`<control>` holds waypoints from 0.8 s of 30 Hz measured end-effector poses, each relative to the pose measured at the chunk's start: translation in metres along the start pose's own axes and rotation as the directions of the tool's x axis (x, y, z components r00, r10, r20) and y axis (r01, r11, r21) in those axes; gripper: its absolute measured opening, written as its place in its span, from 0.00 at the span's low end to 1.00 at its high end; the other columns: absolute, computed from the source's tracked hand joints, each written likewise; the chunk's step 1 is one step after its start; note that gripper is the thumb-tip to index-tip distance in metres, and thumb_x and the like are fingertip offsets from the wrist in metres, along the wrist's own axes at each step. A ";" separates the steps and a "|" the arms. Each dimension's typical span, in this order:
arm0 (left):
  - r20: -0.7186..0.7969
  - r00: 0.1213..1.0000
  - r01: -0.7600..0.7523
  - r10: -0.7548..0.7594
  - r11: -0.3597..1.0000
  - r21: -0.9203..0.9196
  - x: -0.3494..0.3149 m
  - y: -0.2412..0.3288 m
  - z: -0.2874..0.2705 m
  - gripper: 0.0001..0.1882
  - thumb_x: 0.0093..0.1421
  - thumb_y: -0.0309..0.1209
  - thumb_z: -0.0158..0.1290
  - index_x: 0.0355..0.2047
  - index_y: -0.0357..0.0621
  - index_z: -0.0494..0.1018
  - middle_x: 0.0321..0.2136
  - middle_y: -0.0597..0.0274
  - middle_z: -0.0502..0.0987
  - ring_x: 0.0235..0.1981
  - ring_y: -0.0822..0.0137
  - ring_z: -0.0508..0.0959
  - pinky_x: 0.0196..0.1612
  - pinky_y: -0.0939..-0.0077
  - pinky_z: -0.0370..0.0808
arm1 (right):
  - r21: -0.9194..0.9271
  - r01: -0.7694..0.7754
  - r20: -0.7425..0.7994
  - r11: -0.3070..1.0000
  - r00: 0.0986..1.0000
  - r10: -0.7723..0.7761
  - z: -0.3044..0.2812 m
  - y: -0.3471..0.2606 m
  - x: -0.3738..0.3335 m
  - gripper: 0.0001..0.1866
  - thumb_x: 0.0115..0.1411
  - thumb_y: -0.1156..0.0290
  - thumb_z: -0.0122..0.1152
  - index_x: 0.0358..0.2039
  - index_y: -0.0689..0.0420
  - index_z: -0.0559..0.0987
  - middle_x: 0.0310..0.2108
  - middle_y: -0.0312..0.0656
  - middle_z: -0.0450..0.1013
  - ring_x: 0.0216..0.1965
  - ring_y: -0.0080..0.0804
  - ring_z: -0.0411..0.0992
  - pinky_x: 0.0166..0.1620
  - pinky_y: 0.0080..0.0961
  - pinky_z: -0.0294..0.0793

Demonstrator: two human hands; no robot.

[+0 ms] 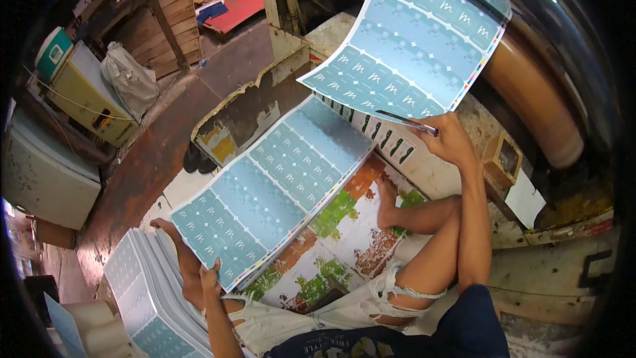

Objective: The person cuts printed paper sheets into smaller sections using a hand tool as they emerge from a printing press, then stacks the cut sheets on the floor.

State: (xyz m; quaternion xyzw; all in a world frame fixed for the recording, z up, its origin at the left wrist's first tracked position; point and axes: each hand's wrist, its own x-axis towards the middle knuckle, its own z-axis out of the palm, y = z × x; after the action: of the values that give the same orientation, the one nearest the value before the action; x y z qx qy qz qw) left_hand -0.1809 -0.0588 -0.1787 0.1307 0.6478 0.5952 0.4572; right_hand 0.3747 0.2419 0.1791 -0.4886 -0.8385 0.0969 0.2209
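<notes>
My left hand (211, 280) pinches the near left corner of a printed teal-and-blue sheet (265, 192), its thumb on top. That sheet lies topmost on a pile of like sheets slanting across in front of me. My right hand (452, 140) grips a thin, dark, pen-like stick (409, 120) with a pale end. The stick lies along the lower edge of a second printed sheet (414, 40), which hangs curved from the roller (563, 119). Whether my right fingers also pinch that sheet, I cannot tell.
More printed sheets (142, 285) are stacked at lower left by my leg. A small wooden box (501, 159) and a white paper (525, 199) sit beside the roller. My bare feet rest around the pile. Further left stand a pale sack (129, 79) and a yellowish cabinet (89, 96).
</notes>
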 end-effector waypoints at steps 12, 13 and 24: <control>-0.422 0.903 0.430 -0.084 0.163 0.888 -0.022 -0.007 0.118 0.81 0.31 0.30 0.74 0.64 0.55 0.13 0.62 0.25 0.18 0.64 0.35 0.51 0.59 0.54 0.67 | 0.138 -0.039 0.193 0.990 0.981 0.011 -0.023 -0.007 0.022 0.12 0.51 0.70 0.62 0.37 0.58 0.83 0.25 0.55 0.76 0.22 0.44 0.75 0.30 0.30 0.72; -0.387 0.920 0.392 -0.059 0.164 0.905 -0.026 -0.006 0.111 0.77 0.34 0.25 0.70 0.64 0.56 0.14 0.62 0.26 0.18 0.60 0.37 0.59 0.52 0.57 0.72 | 0.142 -0.015 0.229 0.990 0.973 -0.018 -0.021 -0.009 0.024 0.13 0.51 0.69 0.62 0.37 0.58 0.83 0.25 0.55 0.76 0.22 0.45 0.75 0.30 0.31 0.72; -0.376 0.924 0.337 0.067 0.322 0.885 -0.036 -0.003 0.113 0.73 0.40 0.25 0.68 0.64 0.50 0.14 0.60 0.23 0.15 0.48 0.39 0.73 0.47 0.60 0.75 | 0.342 0.147 0.361 0.928 0.891 -0.274 -0.047 0.000 0.039 0.14 0.47 0.65 0.63 0.35 0.57 0.83 0.25 0.56 0.75 0.26 0.50 0.75 0.32 0.35 0.75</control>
State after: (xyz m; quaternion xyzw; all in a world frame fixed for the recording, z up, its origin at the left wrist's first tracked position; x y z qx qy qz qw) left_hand -0.0755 -0.0121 -0.1516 0.2080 0.9483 0.0833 0.2246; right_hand 0.3802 0.2731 0.2311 -0.3229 -0.8892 0.2988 0.1255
